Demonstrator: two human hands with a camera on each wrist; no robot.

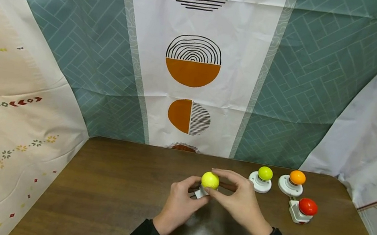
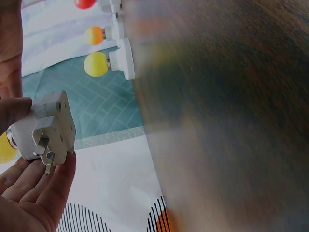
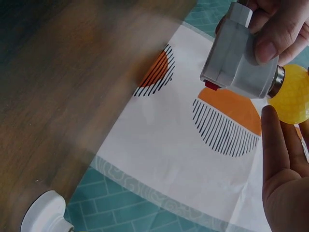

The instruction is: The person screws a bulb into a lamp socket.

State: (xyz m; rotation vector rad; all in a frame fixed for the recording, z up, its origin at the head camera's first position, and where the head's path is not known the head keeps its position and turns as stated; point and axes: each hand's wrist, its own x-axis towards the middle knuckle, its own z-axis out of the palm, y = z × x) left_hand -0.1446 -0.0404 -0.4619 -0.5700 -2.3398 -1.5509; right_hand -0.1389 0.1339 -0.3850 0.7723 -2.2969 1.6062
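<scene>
A white plug-in lamp holder (image 2: pixel 57 126) with two metal prongs is gripped between the thumb and fingers of my left hand (image 1: pixel 180 202). In the right wrist view, a small red switch (image 3: pixel 211 85) shows at one edge of it. A yellow bulb (image 1: pixel 210 180) sits in the holder, its metal collar (image 3: pixel 277 82) partly visible. My right hand (image 1: pixel 242 200) pinches this bulb, one finger over its top and the thumb low at its side. Both hands are above the middle of the table, holder and bulb between them.
On the brown table (image 1: pixel 118 192), to the right, a yellow-green bulb (image 1: pixel 265 173) and an orange bulb (image 1: pixel 297 177) stand in round white bases. A red bulb (image 1: pixel 308 207) sits in a white plug-in holder (image 1: pixel 298 216) before them. Patterned cloth (image 1: pixel 188 93) hangs behind.
</scene>
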